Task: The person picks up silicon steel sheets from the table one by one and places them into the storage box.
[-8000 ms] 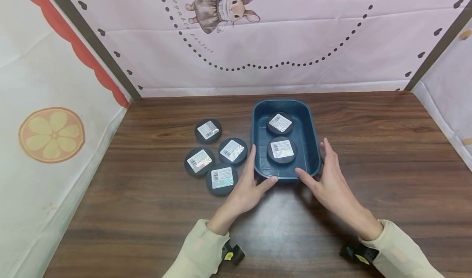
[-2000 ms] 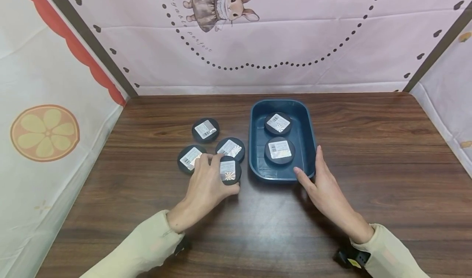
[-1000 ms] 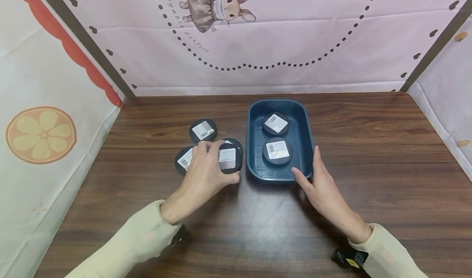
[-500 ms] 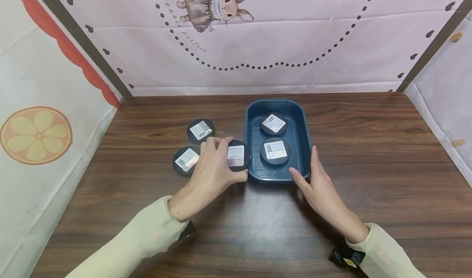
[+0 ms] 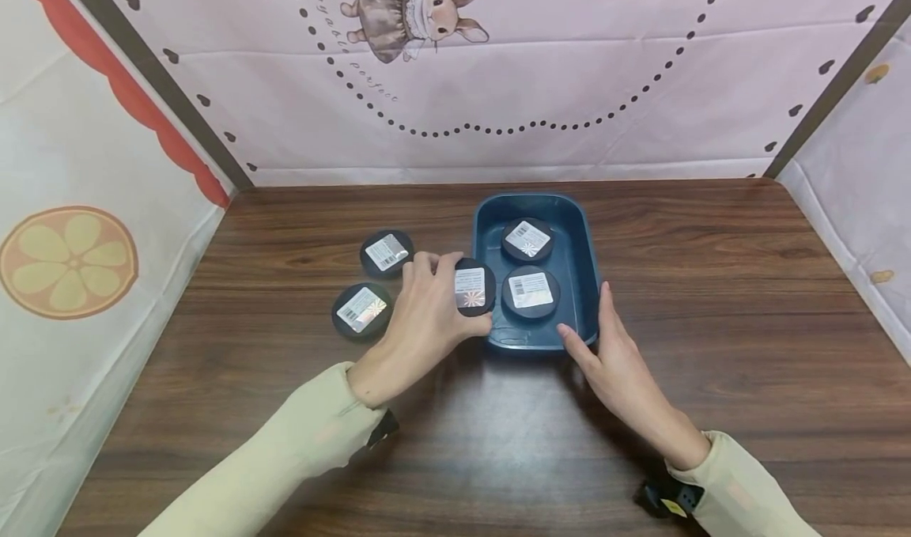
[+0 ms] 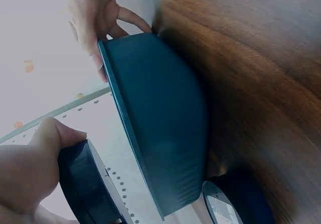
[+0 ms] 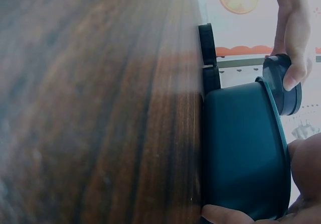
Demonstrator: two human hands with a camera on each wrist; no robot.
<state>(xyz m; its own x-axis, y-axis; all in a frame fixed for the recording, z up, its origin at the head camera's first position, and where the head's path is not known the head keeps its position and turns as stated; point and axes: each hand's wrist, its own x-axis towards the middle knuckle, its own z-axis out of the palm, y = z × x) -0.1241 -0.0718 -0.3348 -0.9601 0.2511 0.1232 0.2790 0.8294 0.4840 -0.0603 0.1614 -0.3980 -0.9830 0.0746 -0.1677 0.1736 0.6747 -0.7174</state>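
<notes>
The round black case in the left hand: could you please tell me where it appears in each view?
Head: close to the picture's centre, the round black case is in the left hand.
Left wrist: at the lower left, cut off by the bottom edge.
Right wrist: at the upper right.
Shared landmark: the blue tray, which shows in all three.

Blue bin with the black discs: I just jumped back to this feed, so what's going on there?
A person's left hand holds a black disc off the table, at the left rim of the blue bin. The right hand grips the bin's near right corner. Two labelled discs sit inside, a far disc and a near disc. In the head view, two loose discs show on the table to the bin's left.
</notes>
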